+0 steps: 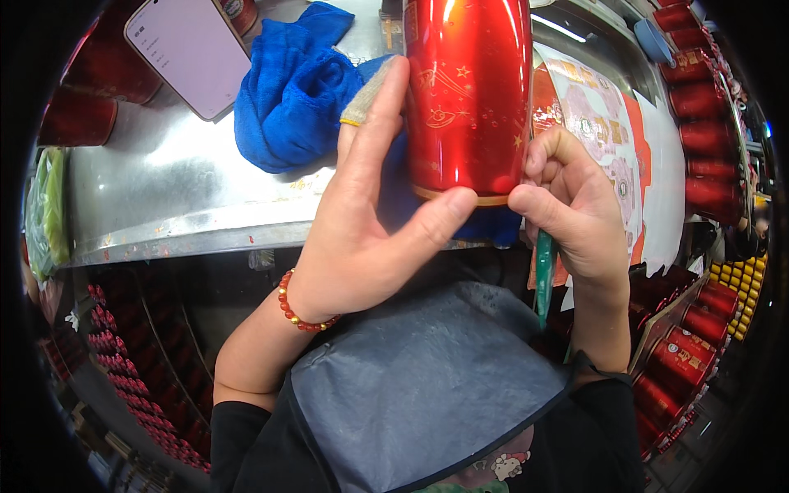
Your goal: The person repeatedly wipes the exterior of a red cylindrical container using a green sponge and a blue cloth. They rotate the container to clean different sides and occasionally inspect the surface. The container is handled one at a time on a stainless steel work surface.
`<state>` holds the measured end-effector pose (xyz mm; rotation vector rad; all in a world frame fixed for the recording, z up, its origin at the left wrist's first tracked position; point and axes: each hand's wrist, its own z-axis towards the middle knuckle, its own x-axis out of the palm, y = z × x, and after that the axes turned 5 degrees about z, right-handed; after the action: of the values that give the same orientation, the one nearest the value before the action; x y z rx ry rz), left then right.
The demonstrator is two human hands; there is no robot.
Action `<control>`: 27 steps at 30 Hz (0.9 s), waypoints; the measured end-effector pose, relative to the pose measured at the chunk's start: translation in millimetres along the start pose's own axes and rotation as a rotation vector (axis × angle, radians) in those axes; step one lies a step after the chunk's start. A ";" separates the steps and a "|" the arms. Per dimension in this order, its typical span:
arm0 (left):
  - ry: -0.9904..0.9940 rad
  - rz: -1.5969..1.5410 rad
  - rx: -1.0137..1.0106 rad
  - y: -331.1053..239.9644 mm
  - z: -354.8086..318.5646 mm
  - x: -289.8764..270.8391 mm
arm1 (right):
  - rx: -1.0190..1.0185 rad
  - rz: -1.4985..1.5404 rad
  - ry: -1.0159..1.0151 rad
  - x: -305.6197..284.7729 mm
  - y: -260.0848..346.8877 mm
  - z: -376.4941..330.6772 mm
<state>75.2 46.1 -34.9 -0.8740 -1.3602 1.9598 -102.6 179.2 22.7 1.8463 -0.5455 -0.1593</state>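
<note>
At the near edge of the metal bench (164, 197), your left hand (370, 222) clasps the red tin (468, 90), thumb on its gold rim; your right hand (575, 205) pinches a green tool (543, 275) there. Keep the tin steady; blue cloth (288, 90) and phone (189, 49) crowd the left

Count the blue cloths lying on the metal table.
1. A single blue cloth lies bunched on the metal table, just left of the red can and behind the left hand. The can and hands may hide others.
</note>
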 end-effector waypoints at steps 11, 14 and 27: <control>-0.178 0.382 0.148 -3.3 -0.2 8.5 | 0.049 -0.005 0.045 -15.1 -3.6 2.5; -0.262 0.420 0.258 2.0 1.2 11.5 | 0.092 -0.059 0.064 -22.2 -3.9 3.5; -0.208 0.701 0.494 4.5 -43.6 7.3 | 0.032 -0.080 0.119 -26.9 -1.0 30.2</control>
<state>104.6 74.7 -51.8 -0.9953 -0.6246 2.8166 -137.2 165.4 7.2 1.8965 -0.3941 -0.0939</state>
